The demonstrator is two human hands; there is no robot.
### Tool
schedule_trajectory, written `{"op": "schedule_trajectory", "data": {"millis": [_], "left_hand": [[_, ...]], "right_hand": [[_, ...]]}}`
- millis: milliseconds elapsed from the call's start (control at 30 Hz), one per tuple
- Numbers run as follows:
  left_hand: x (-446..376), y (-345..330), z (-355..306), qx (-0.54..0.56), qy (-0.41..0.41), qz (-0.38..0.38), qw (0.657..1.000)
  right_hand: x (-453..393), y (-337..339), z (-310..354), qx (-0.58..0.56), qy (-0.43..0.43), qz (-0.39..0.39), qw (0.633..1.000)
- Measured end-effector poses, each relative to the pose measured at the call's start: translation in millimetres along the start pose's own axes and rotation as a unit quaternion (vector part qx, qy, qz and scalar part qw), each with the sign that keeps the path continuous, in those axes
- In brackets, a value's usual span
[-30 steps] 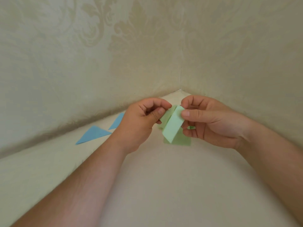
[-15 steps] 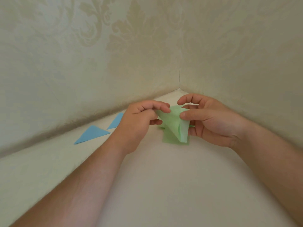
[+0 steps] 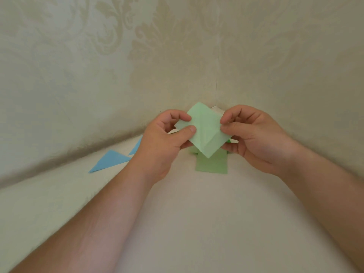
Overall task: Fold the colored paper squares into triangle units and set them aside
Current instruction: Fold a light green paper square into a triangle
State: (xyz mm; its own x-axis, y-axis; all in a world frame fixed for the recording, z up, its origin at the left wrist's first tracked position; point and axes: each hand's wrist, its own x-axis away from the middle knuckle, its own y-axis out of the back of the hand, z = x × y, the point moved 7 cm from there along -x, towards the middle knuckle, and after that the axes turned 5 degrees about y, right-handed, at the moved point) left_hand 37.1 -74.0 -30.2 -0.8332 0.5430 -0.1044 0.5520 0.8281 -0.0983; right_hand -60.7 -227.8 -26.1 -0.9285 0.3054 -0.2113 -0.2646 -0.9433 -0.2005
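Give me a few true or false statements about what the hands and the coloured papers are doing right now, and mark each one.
1. Both hands pinch the light green folded paper above the surface. True: the left hand holds its left edge, the right hand its right edge.
2. The blue paper triangles lie to the right of the right hand. False: they lie left of the left hand, near the wall.
3. A flat green paper piece lies on the surface under the held paper. True.
4. The held green paper is still a flat, uncreased square. False: it shows creases and comes to a point at the bottom.
5. The left hand rests flat on the table. False: it is raised, pinching the paper.
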Motion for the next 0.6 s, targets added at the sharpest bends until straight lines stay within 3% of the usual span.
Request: {"op": "schedule_trajectory", "data": {"millis": [233, 433, 600], "left_hand": [[3, -4, 0, 0.028, 0.023, 0.003, 0.999], [5, -8, 5, -0.036, 0.038, 0.05, 0.997], [9, -18, 10, 0.06, 0.113, 0.11, 0.986]], "right_hand": [[6, -10, -4, 0.158, 0.011, 0.049, 0.986], [3, -3, 1, 0.16, 0.021, 0.022, 0.987], [3, -3, 1, 0.144, 0.024, 0.019, 0.989]]}}
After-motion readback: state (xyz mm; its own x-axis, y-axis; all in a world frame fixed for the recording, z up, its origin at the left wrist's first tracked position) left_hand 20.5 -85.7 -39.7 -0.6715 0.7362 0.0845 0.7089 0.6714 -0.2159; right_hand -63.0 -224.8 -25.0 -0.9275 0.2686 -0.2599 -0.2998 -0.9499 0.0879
